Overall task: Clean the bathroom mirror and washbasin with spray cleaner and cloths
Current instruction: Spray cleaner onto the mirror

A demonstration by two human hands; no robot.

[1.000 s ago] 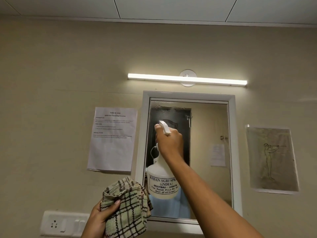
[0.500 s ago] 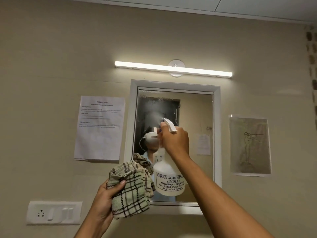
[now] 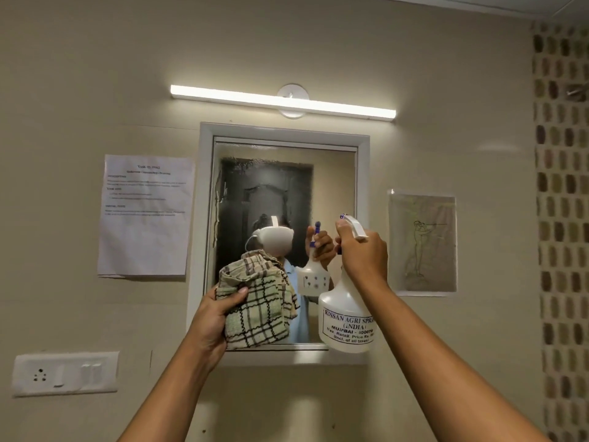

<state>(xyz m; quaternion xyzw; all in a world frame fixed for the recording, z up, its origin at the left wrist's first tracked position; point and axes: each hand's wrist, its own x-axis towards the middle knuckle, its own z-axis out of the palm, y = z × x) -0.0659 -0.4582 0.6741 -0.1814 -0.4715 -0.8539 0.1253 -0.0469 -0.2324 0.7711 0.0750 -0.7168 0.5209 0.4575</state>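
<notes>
A white-framed mirror (image 3: pixel 331 173) hangs on the beige wall, its upper glass fogged with spray droplets. My right hand (image 3: pixel 363 253) grips the neck and trigger of a white spray bottle (image 3: pixel 345 317), held upright in front of the mirror's lower right corner with the nozzle toward the glass. My left hand (image 3: pixel 216 317) holds a bunched checked cloth (image 3: pixel 258 301) in front of the mirror's lower left part. The washbasin is out of view.
A lit tube light (image 3: pixel 280 100) runs above the mirror. A printed sheet (image 3: pixel 145 215) is taped to the left, a drawing (image 3: pixel 422 244) to the right. A switchboard (image 3: pixel 65 373) sits low on the left. Patterned tiles (image 3: pixel 562 218) cover the far right.
The spray bottle in my right hand has moved from the mirror's middle to its lower right. My left hand has lifted the cloth up in front of the glass.
</notes>
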